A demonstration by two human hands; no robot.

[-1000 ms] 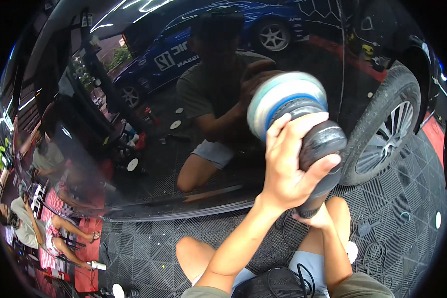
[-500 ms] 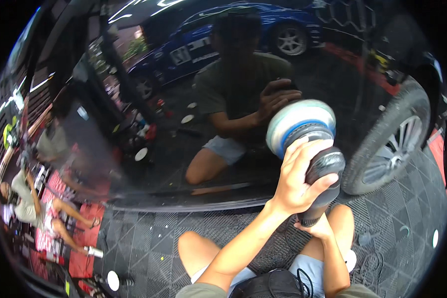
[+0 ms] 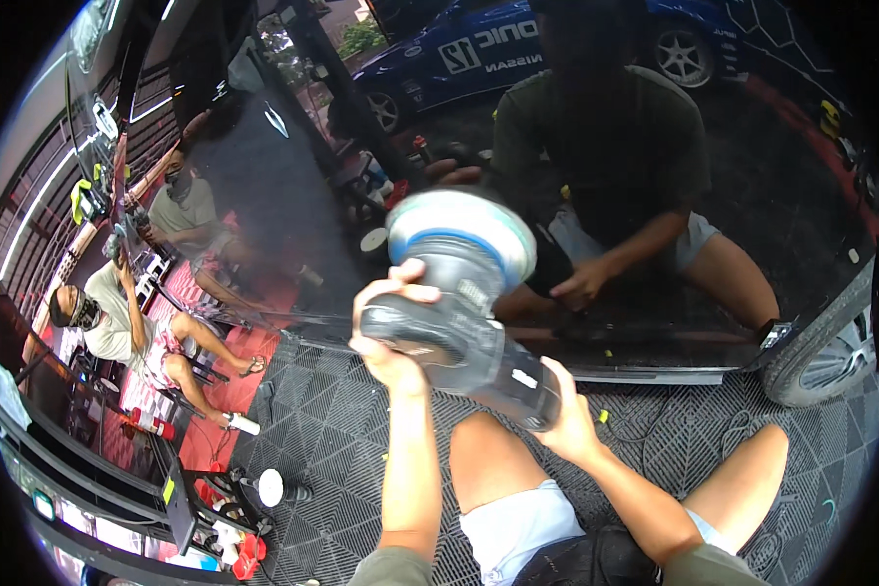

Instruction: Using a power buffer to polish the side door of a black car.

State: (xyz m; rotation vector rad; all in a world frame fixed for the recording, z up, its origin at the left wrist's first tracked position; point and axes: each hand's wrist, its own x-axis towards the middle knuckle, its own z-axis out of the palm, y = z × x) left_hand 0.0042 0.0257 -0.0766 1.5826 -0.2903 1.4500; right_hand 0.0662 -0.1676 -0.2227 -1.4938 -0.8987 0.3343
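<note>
A black electric polisher [image 3: 513,376] with a pale round pad [image 3: 459,220] and a blue ring is held up at the glossy black car door [image 3: 645,322]. Around the front of its body wraps my left hand [image 3: 391,337], fingers curled over the head. My right hand [image 3: 568,415] grips the rear of the handle, lower and further right. The pad faces the door; whether it presses on the panel I cannot tell. Reflections of me and of a blue car show in the paint.
At the right stands a car wheel [image 3: 830,356]. A seated person [image 3: 117,327] is at the left on red flooring. Nearby are a small stand [image 3: 195,508] and a white round pad [image 3: 271,487]. Dark ribbed floor tiles [image 3: 352,469] lie below, with cables at the right.
The polisher has moved left along the door, away from the wheel, and its handle now slants to the lower right. My view has shifted. Both hands keep their hold.
</note>
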